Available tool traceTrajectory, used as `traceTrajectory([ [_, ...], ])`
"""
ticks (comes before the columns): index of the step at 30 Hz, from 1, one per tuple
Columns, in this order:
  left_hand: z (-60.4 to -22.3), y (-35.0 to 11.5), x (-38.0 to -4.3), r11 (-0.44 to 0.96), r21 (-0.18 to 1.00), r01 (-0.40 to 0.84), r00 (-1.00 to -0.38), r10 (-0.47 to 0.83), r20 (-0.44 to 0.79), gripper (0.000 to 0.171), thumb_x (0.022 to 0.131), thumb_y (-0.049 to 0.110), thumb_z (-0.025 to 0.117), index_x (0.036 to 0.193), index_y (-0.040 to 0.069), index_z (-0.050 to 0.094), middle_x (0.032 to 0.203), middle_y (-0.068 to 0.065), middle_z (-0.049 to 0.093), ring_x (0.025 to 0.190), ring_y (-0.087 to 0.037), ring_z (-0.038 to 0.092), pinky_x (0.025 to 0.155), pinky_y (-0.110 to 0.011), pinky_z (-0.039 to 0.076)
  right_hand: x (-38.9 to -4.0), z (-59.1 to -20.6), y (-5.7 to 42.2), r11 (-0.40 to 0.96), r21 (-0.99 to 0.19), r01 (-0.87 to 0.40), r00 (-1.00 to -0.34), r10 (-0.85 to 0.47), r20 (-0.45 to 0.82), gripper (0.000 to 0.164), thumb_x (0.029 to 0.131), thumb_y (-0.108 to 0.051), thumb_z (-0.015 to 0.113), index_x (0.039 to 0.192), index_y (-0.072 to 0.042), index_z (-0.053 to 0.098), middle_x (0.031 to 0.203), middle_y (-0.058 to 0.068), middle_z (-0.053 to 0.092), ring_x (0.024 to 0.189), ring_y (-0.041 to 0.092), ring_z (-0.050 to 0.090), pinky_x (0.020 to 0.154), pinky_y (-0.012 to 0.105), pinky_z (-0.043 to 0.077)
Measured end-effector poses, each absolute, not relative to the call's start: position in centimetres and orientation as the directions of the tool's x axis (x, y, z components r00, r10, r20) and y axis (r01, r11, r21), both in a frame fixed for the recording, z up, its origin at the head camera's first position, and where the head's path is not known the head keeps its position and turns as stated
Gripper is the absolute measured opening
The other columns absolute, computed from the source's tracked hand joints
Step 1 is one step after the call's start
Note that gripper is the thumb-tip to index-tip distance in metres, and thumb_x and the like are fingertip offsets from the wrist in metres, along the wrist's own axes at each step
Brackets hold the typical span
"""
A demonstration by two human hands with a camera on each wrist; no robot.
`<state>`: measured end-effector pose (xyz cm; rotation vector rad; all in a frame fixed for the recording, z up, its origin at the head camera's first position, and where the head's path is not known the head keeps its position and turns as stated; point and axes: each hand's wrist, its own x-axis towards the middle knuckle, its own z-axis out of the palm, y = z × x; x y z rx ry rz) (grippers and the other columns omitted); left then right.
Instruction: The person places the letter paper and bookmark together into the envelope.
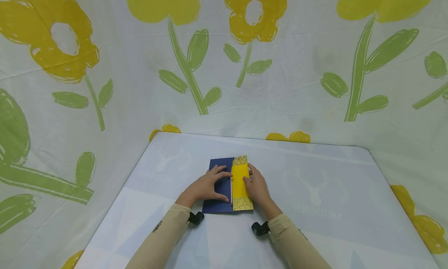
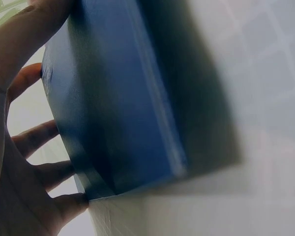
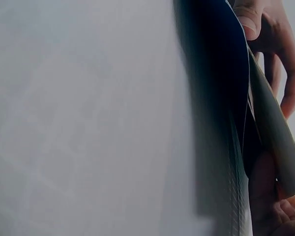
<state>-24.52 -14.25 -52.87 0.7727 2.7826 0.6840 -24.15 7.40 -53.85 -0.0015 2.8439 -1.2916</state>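
Note:
A dark blue flat cover point(image 1: 220, 166), like that of a thin book, lies on the table. Along its right side stands a bright yellow panel point(image 1: 240, 179) with speckled gold bands at both ends. My left hand point(image 1: 206, 184) rests spread over the blue part, fingertips and thumb by the panel's left edge. With thumb in front and fingers behind, my right hand point(image 1: 258, 186) pinches the panel's right edge. The left wrist view shows the blue cover point(image 2: 123, 98) beside spread fingers. In the right wrist view, a pale panel point(image 3: 275, 128) stands apart from the dark cover point(image 3: 221, 59).
The pale patterned table point(image 1: 315, 175) extends around the cover, its far edge against a hanging cloth point(image 1: 297, 74) printed with yellow flowers and green leaves. Small black cameras point(image 1: 259, 229) sit at both wrists, low over the table.

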Motion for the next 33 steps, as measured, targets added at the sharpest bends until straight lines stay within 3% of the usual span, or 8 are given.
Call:
traceTrajectory([
  [10,-53.0,-14.2,-24.5,0.756,0.483,0.442,-0.850,0.525,-0.045,0.082,0.060,0.073,0.067,0.133,0.051,0.037,0.153,0.003,0.020,0.141,-0.033,0.011,0.106,-0.059,0.022,-24.0,-53.9,7.0,0.656,-0.754,0.009,-1.000,-0.010,-0.021,0.059,0.091,-0.022,0.057,0.144,-0.013,0.032,0.115,0.009,0.055,0.079,0.018,0.053,0.072,0.032,0.050],
  [24,-53.0,-14.1,-24.6,0.755,0.471,0.456,-0.846,0.532,-0.034,0.082,0.060,0.074,0.066,0.133,0.050,0.037,0.153,0.002,0.021,0.140,-0.035,0.011,0.109,-0.057,0.016,-23.9,-54.0,6.6,0.669,-0.743,0.009,-1.000,-0.004,-0.015,0.060,0.091,-0.024,0.058,0.144,-0.010,0.033,0.117,0.010,0.056,0.079,0.017,0.053,0.075,0.033,0.050],
  [33,-53.0,-14.3,-24.5,0.760,0.480,0.438,-0.853,0.520,-0.046,0.082,0.060,0.074,0.066,0.133,0.052,0.036,0.153,0.003,0.020,0.140,-0.036,0.011,0.103,-0.061,0.024,-23.8,-54.1,6.2,0.670,-0.742,0.014,-1.000,-0.008,-0.026,0.061,0.091,-0.024,0.059,0.144,-0.012,0.032,0.119,0.010,0.055,0.089,0.019,0.054,0.083,0.036,0.050],
])
